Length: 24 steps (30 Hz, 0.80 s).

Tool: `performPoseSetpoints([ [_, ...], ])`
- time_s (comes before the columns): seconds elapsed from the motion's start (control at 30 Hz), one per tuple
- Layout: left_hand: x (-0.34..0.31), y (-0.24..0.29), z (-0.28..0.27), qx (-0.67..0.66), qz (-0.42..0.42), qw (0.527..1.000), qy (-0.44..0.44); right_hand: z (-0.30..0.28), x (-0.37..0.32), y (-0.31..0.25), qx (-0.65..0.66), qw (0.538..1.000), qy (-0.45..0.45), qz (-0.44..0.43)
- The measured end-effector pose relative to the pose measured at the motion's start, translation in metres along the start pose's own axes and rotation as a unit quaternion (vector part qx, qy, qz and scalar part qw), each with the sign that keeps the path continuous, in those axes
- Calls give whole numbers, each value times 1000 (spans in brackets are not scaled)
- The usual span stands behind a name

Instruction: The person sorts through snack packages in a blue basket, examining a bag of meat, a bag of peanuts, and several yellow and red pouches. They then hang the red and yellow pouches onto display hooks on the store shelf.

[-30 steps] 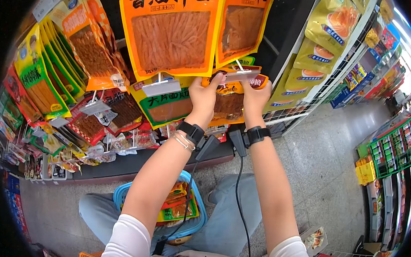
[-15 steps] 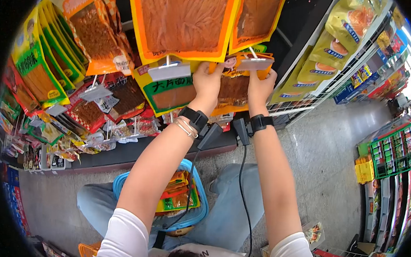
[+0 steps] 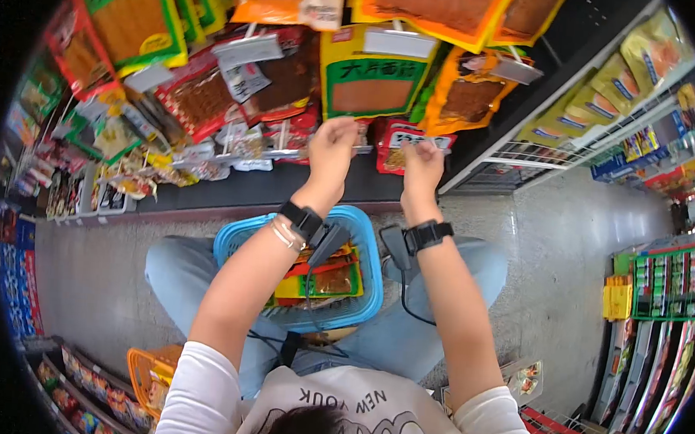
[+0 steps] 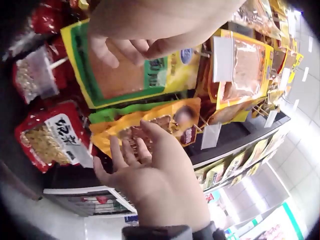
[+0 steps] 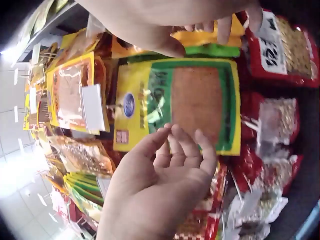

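Both hands are off the goods, fingers loosely curled and nothing in them. In the head view my left hand (image 3: 331,156) is just below a yellow and green food packet (image 3: 378,74) hanging on the rack. My right hand (image 3: 423,170) is beside it, its fingers overlapping a red packet (image 3: 393,144). Above the right hand hangs an orange packet (image 3: 468,97) with a dark brown filling behind its window. From the left wrist, the right hand (image 4: 155,172) appears palm up in front of the orange packet. The right wrist view shows the left hand (image 5: 162,182) before the yellow and green packet.
A blue basket (image 3: 375,278) with several packets stands between the person's legs. More packets hang on hooks to the left, with price tags (image 3: 248,48) in front. Gold pouches (image 3: 597,101) hang at the right. An orange basket (image 3: 137,371) is at the lower left.
Both hands held the sides of the orange packet on its hook; they have let go and drawn back below it. The head view has tilted down, showing more of the blue basket.
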<state>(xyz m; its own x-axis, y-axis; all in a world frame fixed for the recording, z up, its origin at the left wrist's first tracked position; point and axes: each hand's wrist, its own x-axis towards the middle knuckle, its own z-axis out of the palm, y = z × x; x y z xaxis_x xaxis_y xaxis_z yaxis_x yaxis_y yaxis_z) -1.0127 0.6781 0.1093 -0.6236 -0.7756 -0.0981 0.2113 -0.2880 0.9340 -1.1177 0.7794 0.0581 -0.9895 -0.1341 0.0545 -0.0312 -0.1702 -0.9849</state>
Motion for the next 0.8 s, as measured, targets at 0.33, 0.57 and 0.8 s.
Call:
performPoseSetpoints([
  [0.33,-67,-97,-194,-60,-259,933,243,26,-152,103,-116,890,-219,382],
  [0.57,-85,-149,-238,27,-354,893,275,20,-168,192,-207,881,-261,336],
  [0.8,-80,-232,-272,295,-154,923,194,17,-160,227,-486,789,-372,43],
])
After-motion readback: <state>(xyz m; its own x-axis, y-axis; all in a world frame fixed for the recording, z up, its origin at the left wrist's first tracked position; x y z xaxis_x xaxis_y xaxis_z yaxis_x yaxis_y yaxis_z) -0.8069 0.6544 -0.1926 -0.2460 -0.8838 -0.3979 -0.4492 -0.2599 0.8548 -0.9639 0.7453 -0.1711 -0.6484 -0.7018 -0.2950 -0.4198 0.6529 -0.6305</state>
